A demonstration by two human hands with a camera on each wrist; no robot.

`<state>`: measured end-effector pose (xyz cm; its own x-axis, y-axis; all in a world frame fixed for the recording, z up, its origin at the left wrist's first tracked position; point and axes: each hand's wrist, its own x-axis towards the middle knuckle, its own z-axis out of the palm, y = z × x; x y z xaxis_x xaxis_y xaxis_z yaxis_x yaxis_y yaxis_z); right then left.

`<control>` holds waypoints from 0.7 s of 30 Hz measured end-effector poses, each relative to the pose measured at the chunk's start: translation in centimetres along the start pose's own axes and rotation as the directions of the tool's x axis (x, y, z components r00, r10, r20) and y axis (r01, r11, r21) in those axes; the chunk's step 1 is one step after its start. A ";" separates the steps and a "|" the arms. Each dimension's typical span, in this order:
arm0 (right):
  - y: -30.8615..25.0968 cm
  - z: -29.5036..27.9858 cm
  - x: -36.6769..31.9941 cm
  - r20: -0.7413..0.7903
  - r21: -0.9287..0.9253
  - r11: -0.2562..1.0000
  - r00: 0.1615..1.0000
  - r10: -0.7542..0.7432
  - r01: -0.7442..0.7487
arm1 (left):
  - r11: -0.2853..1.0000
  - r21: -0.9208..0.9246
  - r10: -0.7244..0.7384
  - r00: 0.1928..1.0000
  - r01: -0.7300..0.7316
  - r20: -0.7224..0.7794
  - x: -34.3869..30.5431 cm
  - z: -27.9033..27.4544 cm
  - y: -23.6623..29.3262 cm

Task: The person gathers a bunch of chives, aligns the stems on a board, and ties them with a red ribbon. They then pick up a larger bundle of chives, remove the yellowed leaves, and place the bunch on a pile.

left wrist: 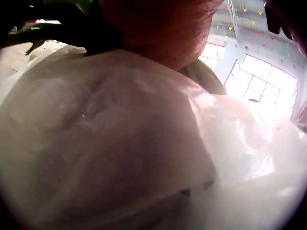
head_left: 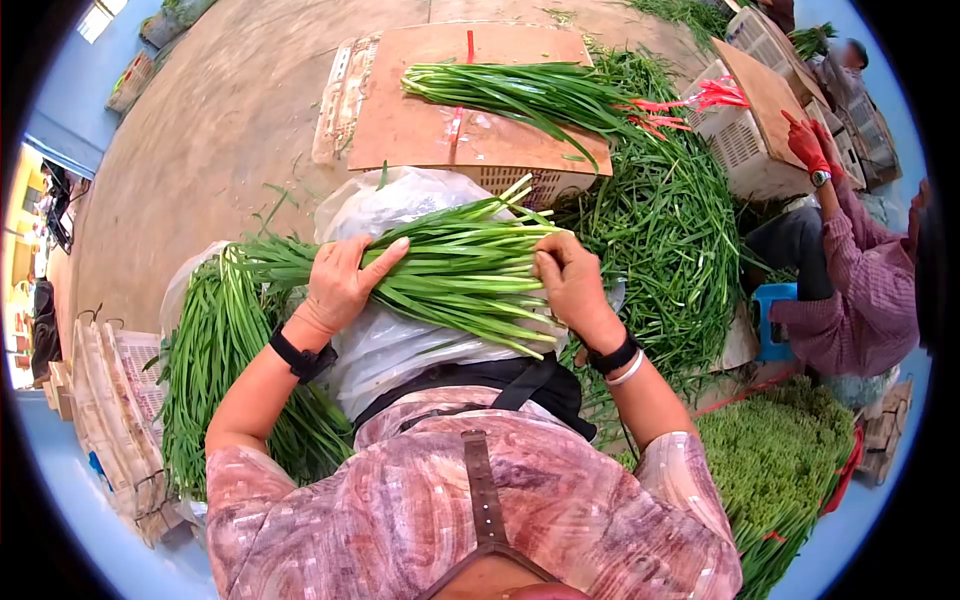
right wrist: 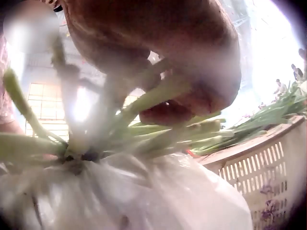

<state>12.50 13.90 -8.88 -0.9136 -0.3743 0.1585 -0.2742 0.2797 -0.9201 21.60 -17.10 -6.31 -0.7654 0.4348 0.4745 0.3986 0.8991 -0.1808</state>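
A bunch of garlic chives (head_left: 455, 255) lies across the lap over a clear plastic sheet (head_left: 365, 370), pale stem ends toward the right. My left hand (head_left: 340, 285) holds the leafy part, thumb stretched along the top. At the stem ends my right hand (head_left: 575, 285) has its fingers curled in and pinches some stalks. In the right wrist view the curled fingers overlap pale stems (right wrist: 206, 140), partly blurred. Plastic fills most of the left wrist view, under a part of the left hand (left wrist: 163, 28).
Ahead, another chive bunch (head_left: 510, 90) lies on a brown board (head_left: 400, 130) atop a crate. Loose leaves (head_left: 660, 230) are heaped right; more chives (head_left: 205, 370) hang at left. A person in red gloves (head_left: 805, 145) sits at right near a blue stool (head_left: 775, 320) and budded stalks (head_left: 780, 450).
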 end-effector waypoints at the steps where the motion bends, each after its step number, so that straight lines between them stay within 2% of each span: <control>1: 0.5 -0.9 0.2 -0.001 0.093 0.994 0.998 0.063 -0.063 | 1.000 0.000 0.004 1.000 -0.004 -0.001 0.0 0.1 0.0; 4: 1.6 -5.4 -0.1 0.050 0.308 0.916 0.966 0.255 -0.258 | 1.000 -0.001 0.008 1.000 -0.008 0.010 -0.2 0.0 -0.2; 6: 4.7 -9.6 -0.5 0.184 0.217 0.910 0.931 0.316 -0.353 | 1.000 -0.006 -0.001 0.999 0.001 0.036 -0.2 -0.2 -0.1; 7: 5.0 -10.8 -1.0 0.103 -0.371 0.913 0.969 0.223 -0.171 | 1.000 -0.009 -0.001 0.999 0.002 0.036 -0.2 -0.2 0.0; 8: 5.2 -11.4 -1.6 0.091 -0.830 0.557 0.991 0.096 0.022 | 1.000 -0.012 0.002 0.999 -0.002 0.038 -0.1 -0.2 0.0; 9: 3.3 -11.1 -1.4 0.051 -0.837 0.545 0.986 0.161 -0.046 | 1.000 -0.013 0.008 0.999 -0.008 0.039 0.1 -0.2 -0.1; 12: -2.6 -7.2 0.3 0.029 -0.494 0.867 0.997 -0.065 0.071 | 0.999 -0.028 0.018 1.000 -0.018 0.012 0.2 -0.1 0.0; 13: -3.6 -5.4 0.8 0.084 -0.462 0.878 0.991 -0.100 0.128 | 0.999 -0.023 0.024 1.000 -0.024 0.010 0.3 -0.2 0.0; 14: -4.5 -3.5 1.3 0.138 -0.429 0.884 0.981 -0.138 0.185 | 0.999 -0.017 0.030 1.000 -0.030 0.006 0.3 -0.2 0.0; 16: -4.9 0.2 2.3 0.204 -0.550 0.789 0.960 -0.191 0.274 | 0.999 -0.008 0.042 0.999 -0.042 0.004 0.4 -0.4 0.0; 21: -3.2 3.7 2.8 0.209 -0.600 0.676 0.900 -0.383 0.427 | 1.000 0.001 0.025 1.000 -0.025 0.001 0.1 -0.7 0.0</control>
<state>11.91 8.72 -6.86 -0.6545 -0.6284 0.4203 -0.7557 0.5598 -0.3398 21.86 -17.15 -5.71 -0.7553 0.4574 0.4693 0.4172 0.8879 -0.1938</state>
